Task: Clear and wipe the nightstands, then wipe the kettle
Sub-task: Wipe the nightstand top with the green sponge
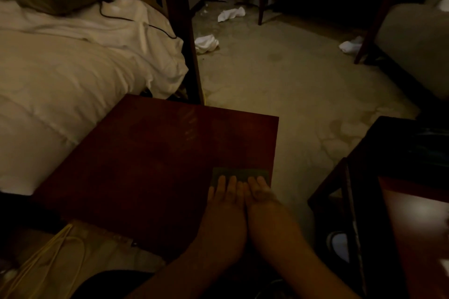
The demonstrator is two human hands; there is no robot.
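Observation:
A dark red wooden nightstand [155, 153] fills the lower middle of the dim head view, its top bare apart from a cloth. That grey-green folded cloth [240, 173] lies flat near the top's right front corner. My left hand [224, 193] and my right hand [258, 190] lie side by side on the cloth's near edge, fingers straight, pressing it onto the wood. The cloth's near half is hidden under my fingers. No kettle is in view.
A bed with white bedding [73, 68] borders the nightstand on the left. Crumpled white towels [230, 14] [206, 42] [351, 45] lie on the carpet. A second dark table [401, 201] stands at right, an armchair [413, 39] beyond it. Yellow cord [48, 257] lies at lower left.

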